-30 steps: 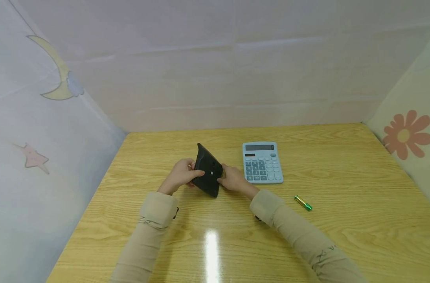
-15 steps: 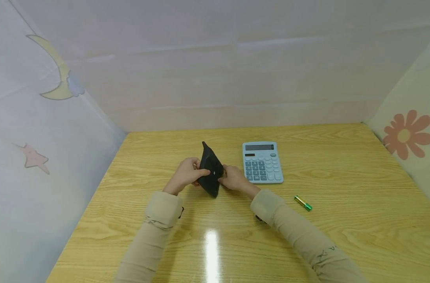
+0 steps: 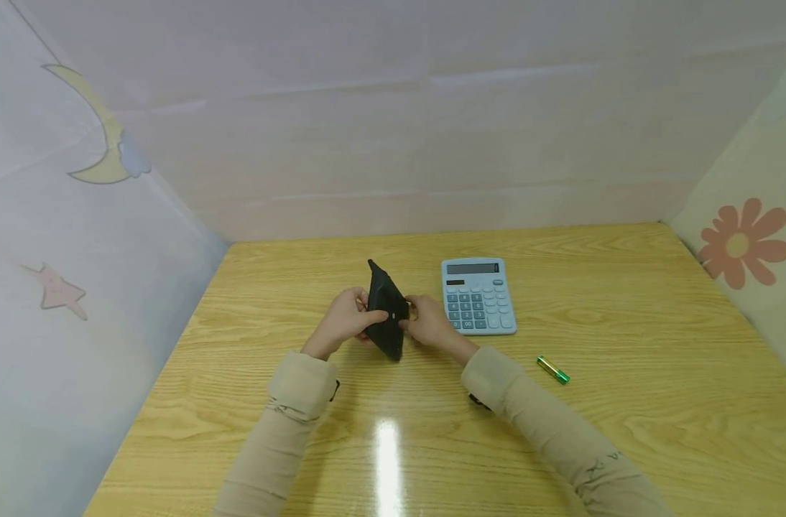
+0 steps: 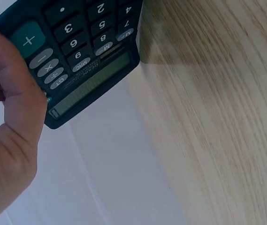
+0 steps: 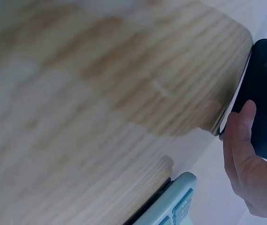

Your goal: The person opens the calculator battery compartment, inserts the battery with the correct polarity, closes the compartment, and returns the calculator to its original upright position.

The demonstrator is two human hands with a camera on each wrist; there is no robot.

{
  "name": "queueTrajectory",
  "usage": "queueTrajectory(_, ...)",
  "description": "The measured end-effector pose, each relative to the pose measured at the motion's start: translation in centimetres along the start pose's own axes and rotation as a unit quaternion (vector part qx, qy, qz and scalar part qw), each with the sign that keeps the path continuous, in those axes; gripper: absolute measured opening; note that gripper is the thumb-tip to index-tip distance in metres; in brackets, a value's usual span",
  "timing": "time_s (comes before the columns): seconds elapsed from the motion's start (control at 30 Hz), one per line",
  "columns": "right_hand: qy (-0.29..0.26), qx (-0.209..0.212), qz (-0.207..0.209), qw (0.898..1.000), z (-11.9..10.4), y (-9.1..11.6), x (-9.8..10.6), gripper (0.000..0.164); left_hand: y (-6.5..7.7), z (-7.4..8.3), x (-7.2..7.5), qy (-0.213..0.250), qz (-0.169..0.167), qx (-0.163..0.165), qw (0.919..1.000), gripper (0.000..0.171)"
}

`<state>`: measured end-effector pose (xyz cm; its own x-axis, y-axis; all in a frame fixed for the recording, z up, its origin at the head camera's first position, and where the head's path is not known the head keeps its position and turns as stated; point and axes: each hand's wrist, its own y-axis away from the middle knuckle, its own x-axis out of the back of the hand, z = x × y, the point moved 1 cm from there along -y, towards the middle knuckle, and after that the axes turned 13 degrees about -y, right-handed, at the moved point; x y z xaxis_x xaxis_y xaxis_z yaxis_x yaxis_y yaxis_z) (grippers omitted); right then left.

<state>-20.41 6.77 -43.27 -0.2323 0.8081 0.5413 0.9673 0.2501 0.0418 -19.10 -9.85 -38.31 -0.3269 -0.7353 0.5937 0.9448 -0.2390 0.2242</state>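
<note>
A black calculator (image 3: 386,319) is held up on edge near the middle of the table, its back turned toward the head camera. My left hand (image 3: 344,319) grips its left side, thumb laid across the back. In the left wrist view, the calculator's keys and display (image 4: 88,86) face the camera beside that hand (image 4: 13,112). My right hand (image 3: 428,323) has bent fingers and thumb at the back's right side; the right wrist view shows fingertips (image 5: 248,110) against the black back. I cannot tell whether it pinches something small there.
A light blue calculator (image 3: 480,298) lies face up just right of the right hand. A green and gold battery (image 3: 552,370) lies on the wooden table (image 3: 658,373) near the right forearm. Cloth-covered walls (image 3: 393,165) stand behind the table and at both sides.
The left hand has shifted slightly right, turning the black calculator more edge-on to the head camera. The right hand has stayed at its back. The blue calculator and battery lie as before.
</note>
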Motion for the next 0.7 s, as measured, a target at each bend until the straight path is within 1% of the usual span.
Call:
queueTrajectory(0.2, -0.075, -0.022, 0.012, 0.997, -0.4, 0.2, 0.3, 0.044, 0.0, 0.1, -0.2, 0.006, 0.011, -0.013, 0.9998, 0.028)
queueTrajectory(0.27, -0.091, -0.033, 0.017, 0.995, -0.6, 0.3, 0.3, 0.043, -0.1, 0.2, -0.2, 0.005, 0.012, -0.018, 0.9997, 0.028)
queueTrajectory(0.37, -0.115, -0.039, 0.015, 0.992, -0.8, 0.4, 0.3, 0.042, -0.2, 0.2, -0.3, 0.002, 0.012, -0.022, 0.9997, 0.028)
queueTrajectory(0.47, -0.172, -0.059, 0.002, 0.983, -0.9, 0.4, 0.4, 0.047, -0.3, 0.3, -0.3, 0.001, 0.008, -0.023, 0.9997, 0.030)
queueTrajectory(0.6, -0.243, -0.099, -0.019, 0.965, -1.1, 0.5, 0.7, 0.059, -0.2, 0.5, -0.3, 0.002, -0.002, -0.031, 0.9995, 0.034)
queueTrajectory(0.7, -0.260, -0.115, -0.033, 0.958, -1.3, 0.4, 0.9, 0.067, -0.2, 0.5, -0.4, 0.008, -0.016, -0.034, 0.9993, 0.038)
